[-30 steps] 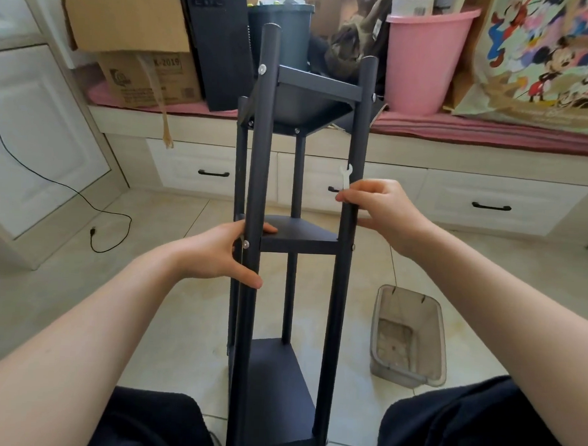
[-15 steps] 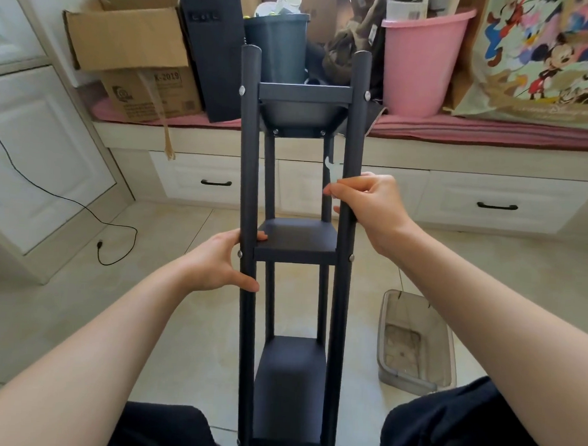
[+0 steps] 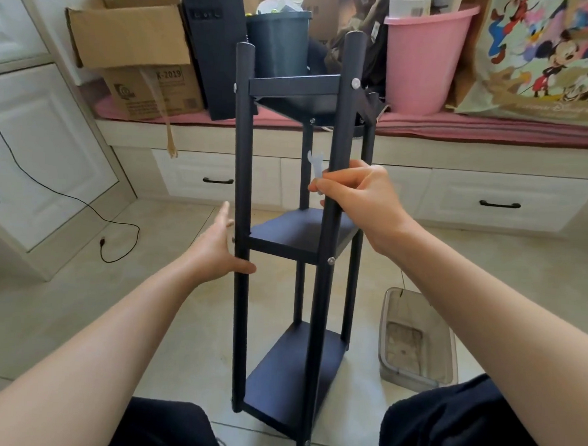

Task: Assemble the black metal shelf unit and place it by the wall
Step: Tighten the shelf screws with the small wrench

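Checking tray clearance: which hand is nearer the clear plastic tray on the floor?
Right. The right hand grips a shelf post above the clear plastic tray; the left hand is across the shelf.

Black shelf unit, pink bucket

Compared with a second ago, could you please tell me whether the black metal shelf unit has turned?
Yes. Against the white drawer fronts, the black metal shelf unit has rotated, its right-hand post swinging nearer the camera, with the right hand gripping that post and the left hand on the left post.
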Demonstrator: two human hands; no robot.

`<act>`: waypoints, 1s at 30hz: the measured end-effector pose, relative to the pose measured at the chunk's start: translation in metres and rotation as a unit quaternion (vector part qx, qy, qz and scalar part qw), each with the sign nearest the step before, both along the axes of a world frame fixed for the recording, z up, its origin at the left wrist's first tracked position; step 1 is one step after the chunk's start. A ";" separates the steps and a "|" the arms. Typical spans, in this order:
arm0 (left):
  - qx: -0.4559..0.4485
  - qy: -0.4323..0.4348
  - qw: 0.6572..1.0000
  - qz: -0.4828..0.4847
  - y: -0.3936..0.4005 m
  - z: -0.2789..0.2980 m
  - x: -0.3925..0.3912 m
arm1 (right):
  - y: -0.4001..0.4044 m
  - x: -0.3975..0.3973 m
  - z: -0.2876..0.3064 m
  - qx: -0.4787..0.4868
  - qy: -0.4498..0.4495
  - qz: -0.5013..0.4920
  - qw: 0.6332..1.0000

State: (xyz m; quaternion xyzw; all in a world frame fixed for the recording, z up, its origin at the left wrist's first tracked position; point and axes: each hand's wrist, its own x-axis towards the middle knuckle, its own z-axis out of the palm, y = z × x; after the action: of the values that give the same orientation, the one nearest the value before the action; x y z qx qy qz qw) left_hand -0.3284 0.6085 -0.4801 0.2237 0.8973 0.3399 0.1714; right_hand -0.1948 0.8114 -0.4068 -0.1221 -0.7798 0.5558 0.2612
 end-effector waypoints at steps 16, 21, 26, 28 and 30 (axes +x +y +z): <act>0.128 0.118 0.982 -0.072 0.026 0.032 0.062 | -0.025 -0.013 0.005 0.123 0.012 0.022 0.992; 0.078 0.053 0.986 -0.140 0.035 0.014 0.072 | -0.035 -0.020 0.005 0.118 0.004 0.038 0.992; 0.073 0.067 0.985 -0.143 0.032 0.010 0.062 | -0.037 -0.020 0.008 0.071 0.007 0.047 0.996; 0.075 0.065 0.984 -0.148 0.031 0.010 0.058 | -0.034 -0.018 0.009 0.058 0.013 0.051 0.997; 0.074 0.064 0.984 -0.148 0.028 0.008 0.053 | -0.028 -0.015 0.007 0.060 0.011 0.051 0.997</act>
State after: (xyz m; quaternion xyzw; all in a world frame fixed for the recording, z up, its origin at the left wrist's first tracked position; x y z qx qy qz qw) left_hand -0.2758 0.6370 -0.4716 0.3876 0.8355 0.3611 0.1457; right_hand -0.2096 0.7830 -0.3997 -0.0600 -0.8141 0.5219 0.2474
